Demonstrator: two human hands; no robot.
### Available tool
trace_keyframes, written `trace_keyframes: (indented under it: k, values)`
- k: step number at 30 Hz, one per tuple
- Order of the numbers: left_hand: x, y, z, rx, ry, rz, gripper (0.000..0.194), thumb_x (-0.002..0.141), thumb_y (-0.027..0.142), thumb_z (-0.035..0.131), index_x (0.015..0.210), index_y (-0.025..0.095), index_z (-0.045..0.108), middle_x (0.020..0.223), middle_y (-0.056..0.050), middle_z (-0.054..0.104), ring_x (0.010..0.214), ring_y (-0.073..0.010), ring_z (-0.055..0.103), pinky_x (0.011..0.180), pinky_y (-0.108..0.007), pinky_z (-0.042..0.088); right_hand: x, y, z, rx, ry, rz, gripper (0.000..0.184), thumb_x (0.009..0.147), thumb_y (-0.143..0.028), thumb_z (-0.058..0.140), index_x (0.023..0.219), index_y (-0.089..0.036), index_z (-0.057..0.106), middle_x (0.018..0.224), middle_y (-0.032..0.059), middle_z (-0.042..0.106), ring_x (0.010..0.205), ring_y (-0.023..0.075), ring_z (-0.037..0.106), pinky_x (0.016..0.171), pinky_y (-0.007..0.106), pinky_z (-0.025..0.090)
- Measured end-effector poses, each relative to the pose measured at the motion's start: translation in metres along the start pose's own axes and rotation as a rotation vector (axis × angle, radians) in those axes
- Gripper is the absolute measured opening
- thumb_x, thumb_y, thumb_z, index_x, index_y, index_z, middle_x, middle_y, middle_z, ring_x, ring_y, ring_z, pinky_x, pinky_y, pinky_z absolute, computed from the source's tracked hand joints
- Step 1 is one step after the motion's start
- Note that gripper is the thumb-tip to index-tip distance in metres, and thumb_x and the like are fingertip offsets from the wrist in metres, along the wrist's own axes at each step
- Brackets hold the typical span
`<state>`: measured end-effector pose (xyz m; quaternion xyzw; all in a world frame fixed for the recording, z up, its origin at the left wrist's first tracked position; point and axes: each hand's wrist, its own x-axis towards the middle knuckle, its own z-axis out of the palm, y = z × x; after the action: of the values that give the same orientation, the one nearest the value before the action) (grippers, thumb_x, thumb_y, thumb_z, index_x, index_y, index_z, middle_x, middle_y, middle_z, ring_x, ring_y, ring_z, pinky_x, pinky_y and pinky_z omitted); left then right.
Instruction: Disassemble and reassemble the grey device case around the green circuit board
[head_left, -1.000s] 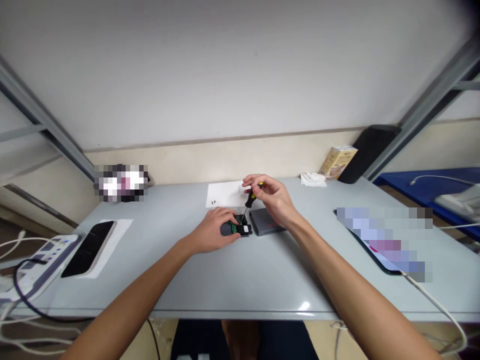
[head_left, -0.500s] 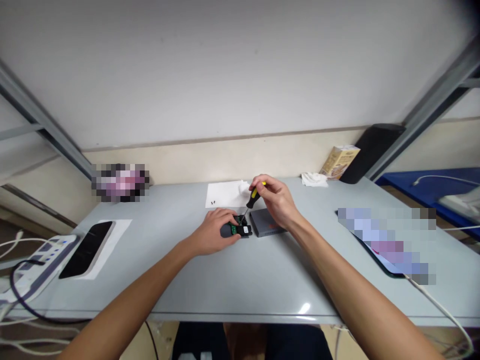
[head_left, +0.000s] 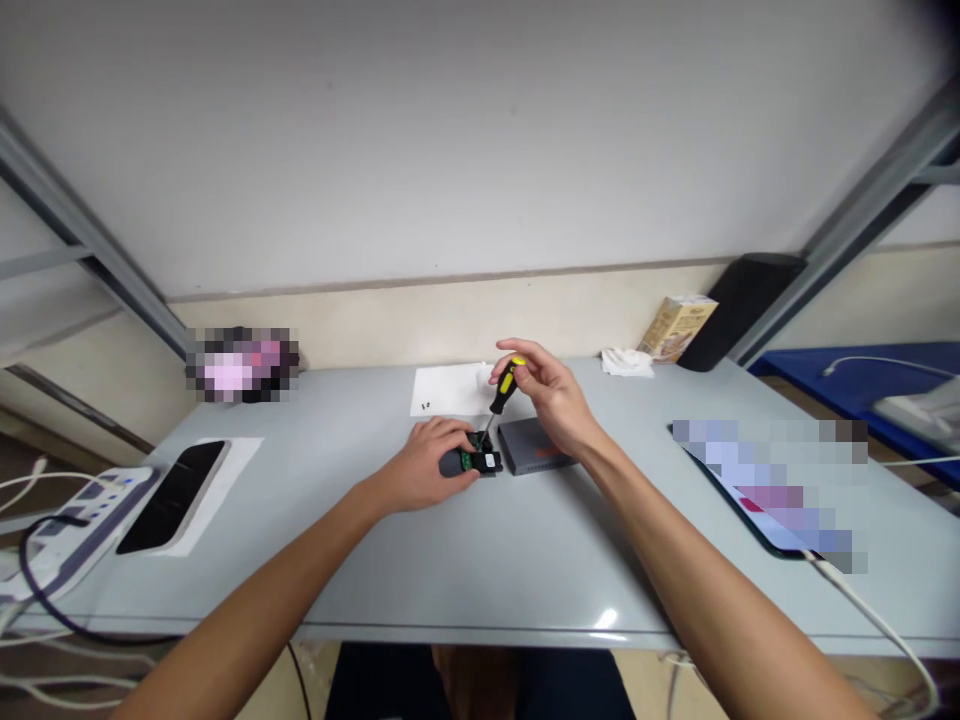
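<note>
My left hand (head_left: 429,466) is closed around a small opened black electronic device (head_left: 487,461), pressing it to the desk. Green circuit board shows inside its casing; the exact kind I cannot make out. A screwdriver (head_left: 505,390) with a black and yellow handle is held in my right hand (head_left: 556,400), thumb against the handle and index finger lifted away. Its metal shaft slants down to the left, and its tip is inside the device. Under my right wrist lies a flat grey box (head_left: 529,445), just right of the device.
White paper (head_left: 450,390) with a few tiny dark pieces (head_left: 425,405) lies behind the device. A phone (head_left: 176,497) and power strip (head_left: 97,520) are left. At right are a blurred-screen tablet (head_left: 750,500) with cable, crumpled tissue (head_left: 627,362), a carton (head_left: 679,328) and a black speaker-like cylinder (head_left: 742,310).
The fingers of my right hand have loosened and stretched at the handle's top, showing more of the screwdriver, which stands slightly steeper. My left hand and the device stay put.
</note>
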<state>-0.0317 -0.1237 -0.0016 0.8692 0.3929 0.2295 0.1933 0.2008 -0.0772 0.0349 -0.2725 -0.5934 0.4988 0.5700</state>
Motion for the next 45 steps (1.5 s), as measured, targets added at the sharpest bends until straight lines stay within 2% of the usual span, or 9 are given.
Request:
trace_keyframes:
  k: [5,8,13,20,27,32,38,41,45]
  values:
    - [0.0,-0.001,0.0,0.023,-0.005,-0.001,0.014,0.091,0.033,0.074,0.101,0.025,0.068,0.135,-0.007,0.068,0.129,-0.0282,0.059,0.114,-0.05,0.041,-0.002,-0.001,0.003,0.023,-0.001,0.001,0.026,0.095,-0.05,0.067,0.091,-0.025,0.069,0.111,0.006,0.072,0.103,0.0228,0.064,0.092,0.038,0.047]
    - [0.001,-0.001,0.001,0.022,-0.016,-0.009,0.015,0.091,0.033,0.074,0.102,0.025,0.068,0.135,-0.007,0.067,0.13,-0.0284,0.059,0.114,-0.05,0.041,-0.003,0.0,0.003,-0.084,0.074,-0.056,0.023,0.086,-0.046,0.079,0.085,-0.025,0.072,0.099,0.0038,0.068,0.093,0.0203,0.061,0.085,0.035,0.047]
    - [0.001,0.001,0.0,0.016,-0.028,-0.025,0.016,0.091,0.033,0.073,0.104,0.025,0.068,0.136,-0.006,0.067,0.13,-0.028,0.058,0.114,-0.051,0.038,-0.001,-0.001,-0.002,-0.015,-0.028,0.024,0.028,0.09,-0.046,0.073,0.11,-0.027,0.075,0.099,0.0043,0.071,0.096,0.0222,0.064,0.089,0.038,0.049]
    - [0.001,0.0,0.0,0.017,-0.024,-0.022,0.015,0.091,0.033,0.073,0.102,0.025,0.068,0.136,-0.006,0.067,0.13,-0.0288,0.058,0.115,-0.049,0.037,0.0,-0.001,-0.004,-0.082,0.043,-0.023,0.018,0.081,-0.04,0.083,0.086,-0.025,0.075,0.1,0.0041,0.069,0.091,0.0194,0.061,0.081,0.033,0.048]
    - [0.001,0.001,-0.002,0.02,-0.026,-0.017,0.015,0.091,0.033,0.073,0.103,0.025,0.068,0.135,-0.006,0.068,0.13,-0.0287,0.059,0.113,-0.049,0.038,-0.001,-0.003,-0.004,0.105,-0.101,0.093,0.024,0.093,-0.045,0.069,0.11,-0.028,0.072,0.11,0.0054,0.074,0.104,0.0245,0.068,0.096,0.042,0.049]
    - [0.001,0.001,-0.002,0.026,-0.036,-0.014,0.014,0.093,0.034,0.072,0.104,0.025,0.068,0.136,-0.007,0.068,0.13,-0.029,0.059,0.112,-0.049,0.039,-0.001,0.003,-0.002,-0.021,0.054,0.048,0.026,0.086,-0.049,0.078,0.087,-0.024,0.072,0.108,0.0061,0.071,0.1,0.0232,0.065,0.089,0.038,0.051]
    - [0.001,0.002,-0.002,0.022,-0.042,-0.024,0.015,0.092,0.034,0.073,0.103,0.025,0.068,0.136,-0.007,0.067,0.13,-0.029,0.058,0.113,-0.05,0.039,0.0,0.001,-0.007,0.031,-0.051,0.067,0.03,0.09,-0.043,0.073,0.115,-0.027,0.071,0.1,0.0046,0.072,0.098,0.0233,0.067,0.091,0.04,0.05]
    - [0.001,0.002,-0.002,0.026,-0.045,-0.022,0.015,0.093,0.034,0.072,0.104,0.025,0.067,0.136,-0.007,0.067,0.129,-0.0287,0.058,0.112,-0.049,0.039,0.0,-0.002,-0.007,0.03,-0.064,0.062,0.024,0.095,-0.047,0.067,0.099,-0.025,0.072,0.111,0.0073,0.072,0.107,0.0249,0.066,0.095,0.042,0.049]
    - [0.001,0.002,-0.002,0.031,-0.043,-0.018,0.015,0.092,0.033,0.073,0.103,0.024,0.067,0.135,-0.006,0.067,0.129,-0.0287,0.058,0.112,-0.049,0.039,0.0,-0.003,-0.007,-0.095,0.039,0.014,0.025,0.081,-0.046,0.083,0.084,-0.024,0.072,0.095,0.0037,0.067,0.087,0.02,0.062,0.081,0.036,0.05]
